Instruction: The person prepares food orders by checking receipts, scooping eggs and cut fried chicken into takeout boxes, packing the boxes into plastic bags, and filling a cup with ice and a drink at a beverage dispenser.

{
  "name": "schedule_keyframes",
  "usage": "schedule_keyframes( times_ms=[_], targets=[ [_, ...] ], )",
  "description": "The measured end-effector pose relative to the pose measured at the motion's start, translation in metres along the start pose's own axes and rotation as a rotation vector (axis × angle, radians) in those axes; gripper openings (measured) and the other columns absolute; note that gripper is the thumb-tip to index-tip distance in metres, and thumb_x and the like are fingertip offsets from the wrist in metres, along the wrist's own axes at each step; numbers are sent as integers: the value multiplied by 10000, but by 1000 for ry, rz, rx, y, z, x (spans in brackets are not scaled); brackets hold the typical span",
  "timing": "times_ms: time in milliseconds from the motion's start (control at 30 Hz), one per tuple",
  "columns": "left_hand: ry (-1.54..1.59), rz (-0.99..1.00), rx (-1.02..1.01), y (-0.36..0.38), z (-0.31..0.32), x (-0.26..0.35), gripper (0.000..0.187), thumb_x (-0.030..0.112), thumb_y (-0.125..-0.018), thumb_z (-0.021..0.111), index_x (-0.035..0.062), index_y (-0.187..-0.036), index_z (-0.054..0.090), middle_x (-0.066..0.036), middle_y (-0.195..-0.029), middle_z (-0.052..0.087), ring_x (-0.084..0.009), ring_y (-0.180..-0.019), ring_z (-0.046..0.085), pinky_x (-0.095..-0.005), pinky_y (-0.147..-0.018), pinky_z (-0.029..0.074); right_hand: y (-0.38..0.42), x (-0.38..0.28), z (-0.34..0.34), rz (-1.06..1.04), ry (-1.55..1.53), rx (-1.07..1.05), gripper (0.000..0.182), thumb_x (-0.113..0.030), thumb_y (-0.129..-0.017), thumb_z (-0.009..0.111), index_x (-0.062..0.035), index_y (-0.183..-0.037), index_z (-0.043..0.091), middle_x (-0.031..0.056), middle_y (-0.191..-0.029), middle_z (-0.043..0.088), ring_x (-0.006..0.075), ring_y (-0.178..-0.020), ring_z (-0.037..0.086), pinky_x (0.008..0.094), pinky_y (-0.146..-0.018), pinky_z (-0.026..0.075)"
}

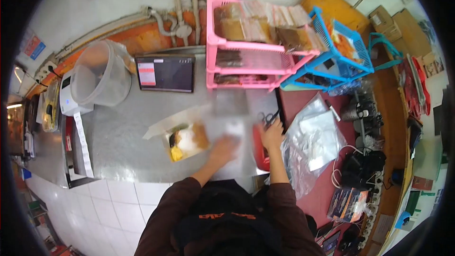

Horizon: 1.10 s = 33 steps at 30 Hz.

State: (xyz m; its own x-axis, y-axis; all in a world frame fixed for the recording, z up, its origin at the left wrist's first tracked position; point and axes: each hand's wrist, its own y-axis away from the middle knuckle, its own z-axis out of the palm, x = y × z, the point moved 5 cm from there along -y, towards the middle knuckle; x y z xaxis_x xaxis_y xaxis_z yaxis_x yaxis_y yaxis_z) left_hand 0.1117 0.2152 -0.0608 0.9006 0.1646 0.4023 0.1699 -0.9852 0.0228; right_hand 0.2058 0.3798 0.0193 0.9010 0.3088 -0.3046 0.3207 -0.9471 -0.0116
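My left hand [224, 150], smeared by motion, is over a blurred pale sheet or bag [234, 128] on the steel counter. What its fingers do is not clear. To its left stands an open paper food box [190, 154] with white rice [187, 138], a yellow piece [176, 153], something green and brown food inside. My right hand [272, 136] has its fingers bent at the edge of a red tray [260, 149]. Black-handled scissors [268, 118] are right at its fingertips. Whether the fingers grip them or something in the tray is hidden.
Behind the counter rise a pink rack [263, 46] of filled packets and a blue rack [339, 66]. A tablet [165, 74], a clear tub [106, 78] and a label printer [71, 97] with a paper strip stand left. Clear plastic bags [315, 137] lie on the red surface, right.
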Motion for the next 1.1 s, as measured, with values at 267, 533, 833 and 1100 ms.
schedule_keyframes(
  times_ms=[267,533,833,1100],
  targets=[
    [-49,202,-217,-18,4,-7,810,424,-599,724,163,-1289,391,-101,-1374,280,-312,-1293,214,-443,-1059,182,-19,12,-1,-78,7,-390,898,-469,-488,771,73,-1109,417,220,-901,618,337,-846,612,373,-748,494],
    [118,74,304,16,-93,-25,643,275,-676,695,92,-1235,435,-109,-1331,344,-291,-1229,311,-438,-1003,258,24,-50,-47,-61,35,85,1117,-371,-443,829,-22,-1322,235,243,-1360,231,337,-1260,266,427,-995,276],
    [158,-708,281,169,-139,-166,387,227,-735,622,97,-1095,562,-106,-1023,556,-303,-949,528,-399,-745,458,49,-183,20,-903,-382,-21,386,-48,-651,633,-61,-1028,547,136,-997,559,310,-978,494,392,-847,385],
    [196,-748,706,158,-90,-119,570,132,-756,535,44,-1280,326,-216,-1227,439,-360,-1139,413,-411,-890,407,101,-122,79,-657,-539,-43,231,-26,-655,617,-32,-870,534,156,-865,602,339,-812,577,380,-718,456]
  ],
)
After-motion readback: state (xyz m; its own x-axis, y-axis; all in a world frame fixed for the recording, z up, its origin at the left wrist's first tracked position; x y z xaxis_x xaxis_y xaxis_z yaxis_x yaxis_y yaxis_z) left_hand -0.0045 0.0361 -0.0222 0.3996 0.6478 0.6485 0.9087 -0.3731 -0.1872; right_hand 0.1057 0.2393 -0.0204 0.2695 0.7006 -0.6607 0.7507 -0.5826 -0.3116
